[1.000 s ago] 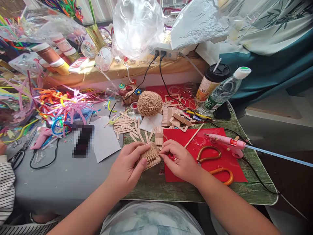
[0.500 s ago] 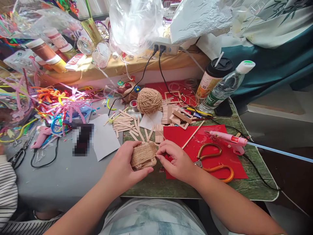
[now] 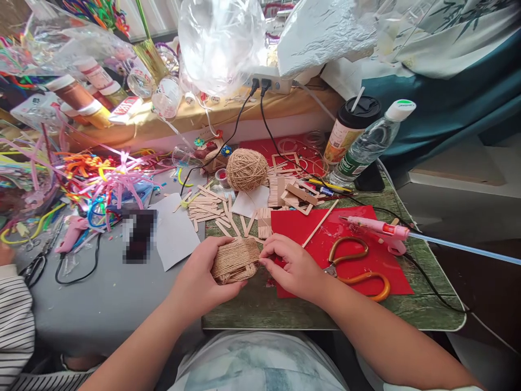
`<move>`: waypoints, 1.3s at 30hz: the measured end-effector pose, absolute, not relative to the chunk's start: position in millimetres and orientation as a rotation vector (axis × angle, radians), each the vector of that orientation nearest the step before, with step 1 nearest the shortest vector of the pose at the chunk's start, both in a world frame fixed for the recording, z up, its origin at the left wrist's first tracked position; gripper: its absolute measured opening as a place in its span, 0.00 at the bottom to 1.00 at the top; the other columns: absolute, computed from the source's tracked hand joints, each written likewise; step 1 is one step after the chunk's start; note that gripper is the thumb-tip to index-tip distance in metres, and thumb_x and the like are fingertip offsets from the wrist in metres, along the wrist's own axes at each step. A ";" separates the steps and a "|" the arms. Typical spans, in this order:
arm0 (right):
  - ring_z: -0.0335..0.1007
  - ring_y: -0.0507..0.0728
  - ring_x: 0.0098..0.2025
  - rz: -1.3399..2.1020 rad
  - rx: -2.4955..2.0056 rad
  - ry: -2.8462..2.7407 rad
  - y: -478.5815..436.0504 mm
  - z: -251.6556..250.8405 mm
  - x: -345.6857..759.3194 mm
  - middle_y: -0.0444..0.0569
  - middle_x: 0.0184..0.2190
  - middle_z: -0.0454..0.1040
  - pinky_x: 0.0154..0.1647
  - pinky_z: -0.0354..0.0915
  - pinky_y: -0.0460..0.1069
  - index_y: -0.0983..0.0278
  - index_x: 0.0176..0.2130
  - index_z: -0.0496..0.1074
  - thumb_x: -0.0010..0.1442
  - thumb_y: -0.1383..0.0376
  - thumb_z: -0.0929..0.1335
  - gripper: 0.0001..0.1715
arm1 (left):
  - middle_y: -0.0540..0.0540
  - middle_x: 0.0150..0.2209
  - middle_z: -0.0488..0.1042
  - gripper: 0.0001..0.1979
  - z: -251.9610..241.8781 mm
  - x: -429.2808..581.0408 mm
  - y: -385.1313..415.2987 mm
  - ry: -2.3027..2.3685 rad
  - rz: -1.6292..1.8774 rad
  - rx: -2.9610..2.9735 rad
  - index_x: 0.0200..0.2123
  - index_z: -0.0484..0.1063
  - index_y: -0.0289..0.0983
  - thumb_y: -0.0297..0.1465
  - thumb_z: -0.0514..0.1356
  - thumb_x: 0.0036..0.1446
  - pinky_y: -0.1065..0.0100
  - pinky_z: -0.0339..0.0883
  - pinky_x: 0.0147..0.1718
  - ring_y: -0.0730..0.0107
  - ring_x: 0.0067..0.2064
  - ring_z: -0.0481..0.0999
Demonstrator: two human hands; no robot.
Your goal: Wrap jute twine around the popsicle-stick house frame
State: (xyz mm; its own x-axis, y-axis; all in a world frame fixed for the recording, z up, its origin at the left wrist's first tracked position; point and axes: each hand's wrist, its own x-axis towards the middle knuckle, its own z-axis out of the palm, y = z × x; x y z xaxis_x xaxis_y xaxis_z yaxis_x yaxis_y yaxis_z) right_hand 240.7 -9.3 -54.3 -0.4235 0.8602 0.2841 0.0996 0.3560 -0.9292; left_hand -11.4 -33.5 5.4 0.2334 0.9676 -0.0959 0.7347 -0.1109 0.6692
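My left hand (image 3: 198,272) grips a small block wrapped in jute twine (image 3: 235,259), with the thumb along its near side and the fingers behind it. At the block's right edge, the thumb and forefinger of my right hand (image 3: 293,267) are pinched together, seemingly on the twine; the strand itself is barely visible. Beyond the hands sits a ball of jute twine (image 3: 246,169). Orange-handled scissors (image 3: 331,269) lie on a red sheet (image 3: 295,225) by my right hand, partly behind the forearm. A pink glue gun (image 3: 376,227) with a long clear glue stick (image 3: 459,247) rests farther right.
Wooden craft sticks (image 3: 205,205) are scattered behind the block. A water bottle (image 3: 364,149) and lidded cup (image 3: 350,130) stand at back right. Pipe cleaners (image 3: 118,179) and another pink glue gun (image 3: 72,233) lie left. Another person's striped sleeve (image 3: 16,315) shows at the left edge.
The twine-wrapped block and my left hand have shifted slightly left. My right hand keeps its pinch near the block's right edge. The view has moved a little.
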 end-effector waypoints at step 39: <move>0.74 0.59 0.45 0.728 -0.701 -1.963 -9.3 -37.1 246.8 0.55 0.42 0.77 0.49 0.77 0.55 0.62 0.48 0.74 0.70 0.73 0.68 0.09 | 0.43 0.56 0.78 0.36 10.8 3.2 -33.4 1.636 0.289 1.964 0.63 0.63 0.47 0.43 0.72 0.54 0.56 0.78 0.47 0.50 0.52 0.83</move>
